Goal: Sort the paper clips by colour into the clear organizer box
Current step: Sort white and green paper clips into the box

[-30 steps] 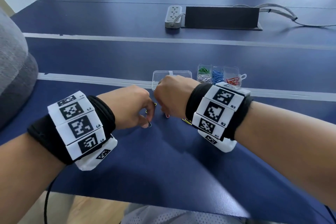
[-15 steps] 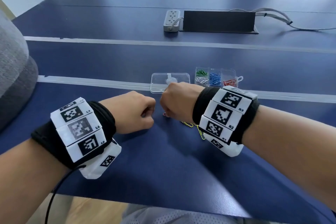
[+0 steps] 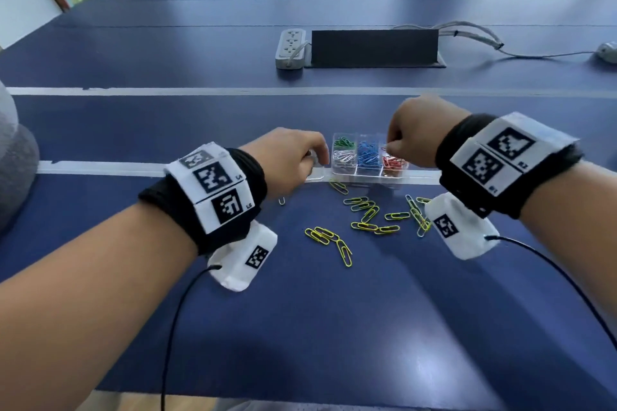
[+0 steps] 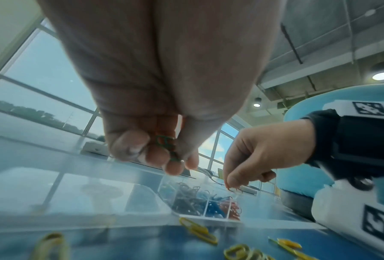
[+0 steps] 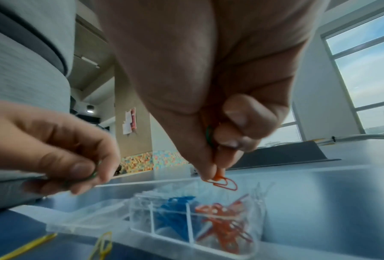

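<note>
Dark blue table (image 3: 300, 327) now shows about 15 loose yellow wire clips (image 3: 364, 215), both hands having left them for the clear compartmented organizer box (image 3: 367, 173): left hand (image 3: 290, 157) pinching green clips (image 4: 165, 146) beside it, right hand (image 3: 414, 133) pinching red clips (image 5: 222, 181) above the red compartment, drop imminent.

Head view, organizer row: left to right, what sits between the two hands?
Left hand → white paper clips below green paper clips in the clear plastic organizer box → blue paper clips → red paper clips → right hand.
</note>
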